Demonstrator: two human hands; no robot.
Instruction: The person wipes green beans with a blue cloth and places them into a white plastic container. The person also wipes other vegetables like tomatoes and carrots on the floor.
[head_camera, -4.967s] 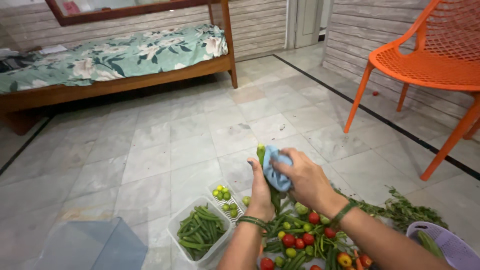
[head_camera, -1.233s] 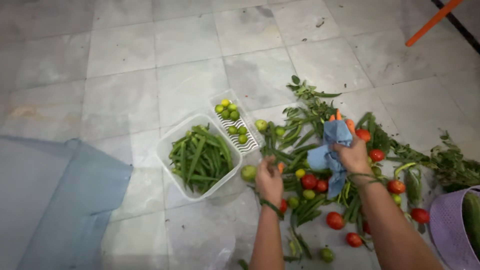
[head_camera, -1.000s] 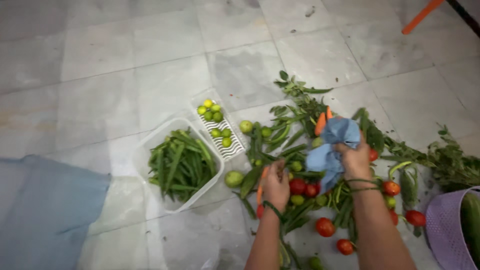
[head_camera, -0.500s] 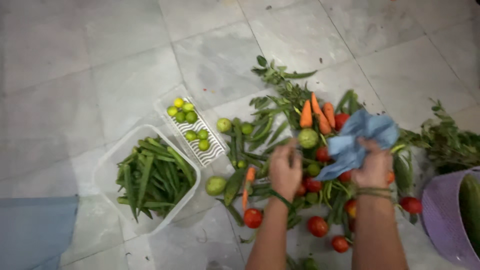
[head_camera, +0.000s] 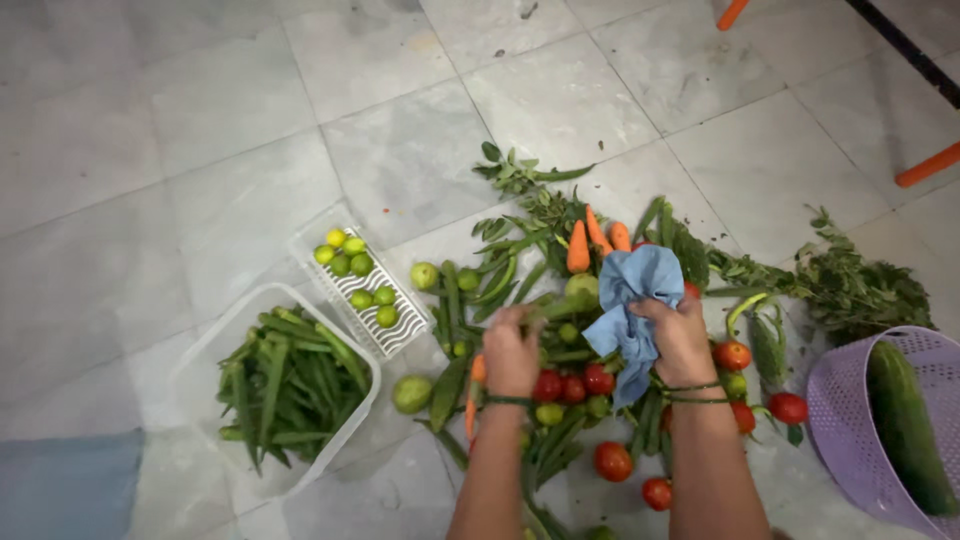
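Note:
My right hand (head_camera: 682, 338) grips a crumpled blue cloth (head_camera: 632, 300) above a pile of vegetables (head_camera: 570, 330) on the marble floor. My left hand (head_camera: 512, 348) reaches down into the pile, its fingers closed around a green okra pod (head_camera: 553, 308) among red tomatoes (head_camera: 598, 380) and limes. Carrots (head_camera: 578, 246) lie at the pile's far side. A clear plastic tub (head_camera: 198, 352) full of okra sits to the left of my hands.
A small white ridged tray (head_camera: 340, 300) with limes lies beside the tub. A lilac perforated basket (head_camera: 838, 420) holding a cucumber (head_camera: 902, 425) is at the right. Leafy greens (head_camera: 850, 285) spread toward the right. Orange chair legs (head_camera: 928, 165) stand at the top right. A blue sheet (head_camera: 60, 485) lies bottom left.
The view has dropped from the room to the floor pile. My left hand let go of the earlier pod and moved into the pile, closing on an okra pod. The cloth stays in my right hand.

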